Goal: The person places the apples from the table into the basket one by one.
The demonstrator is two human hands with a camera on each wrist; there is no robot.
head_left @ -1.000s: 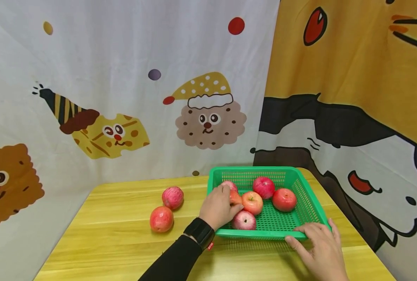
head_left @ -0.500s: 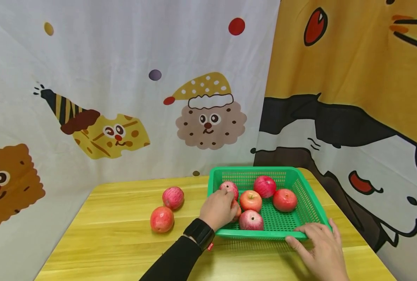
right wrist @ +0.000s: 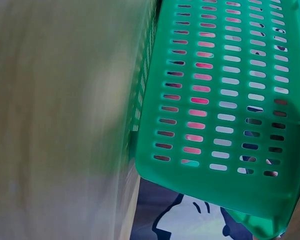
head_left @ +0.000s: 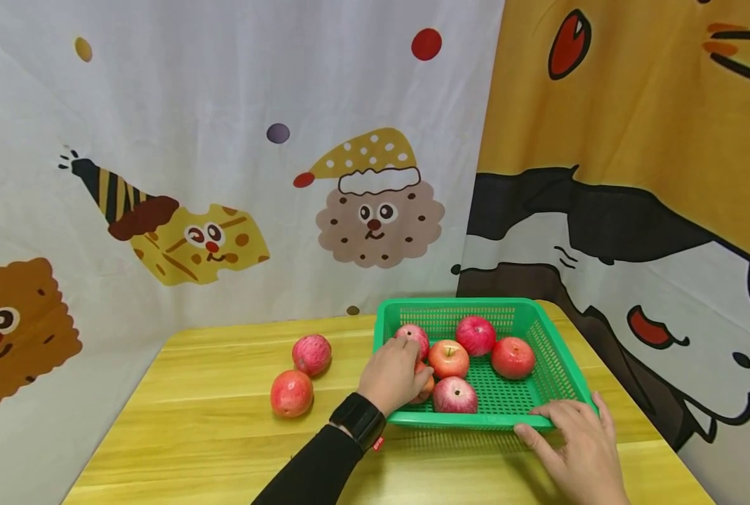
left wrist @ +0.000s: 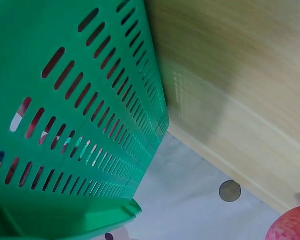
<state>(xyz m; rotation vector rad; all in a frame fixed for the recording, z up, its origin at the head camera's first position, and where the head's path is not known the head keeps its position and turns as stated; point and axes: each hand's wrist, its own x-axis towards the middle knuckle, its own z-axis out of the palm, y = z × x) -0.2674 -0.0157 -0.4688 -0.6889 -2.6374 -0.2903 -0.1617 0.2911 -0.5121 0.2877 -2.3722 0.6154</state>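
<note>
A green plastic basket (head_left: 469,421) stands on the wooden table, with several red apples in it. My left hand (head_left: 393,375) reaches over its left side, fingers curled round an apple (head_left: 424,387) that it partly hides. Close to that hand are a striped apple (head_left: 414,338) behind, an orange-red apple (head_left: 448,359) to the right and a pinkish apple (head_left: 455,395) in front. My right hand (head_left: 573,445) grips the basket's front right corner, fingers over the rim and thumb outside. In the left wrist view, the basket's slotted wall (left wrist: 85,110) fills the left side.
Two more apples lie on the table left of the basket, a dark pink one (head_left: 312,355) and a lighter red one (head_left: 291,393). Farther right in the basket are a deep pink apple (head_left: 476,335) and a red apple (head_left: 513,358). A printed curtain (head_left: 223,105) hangs behind.
My left hand has lowered its apple deeper into the basket. The pinkish apple in front has shifted right, and the orange-red one slightly left. My right hand has stayed on the corner.
</note>
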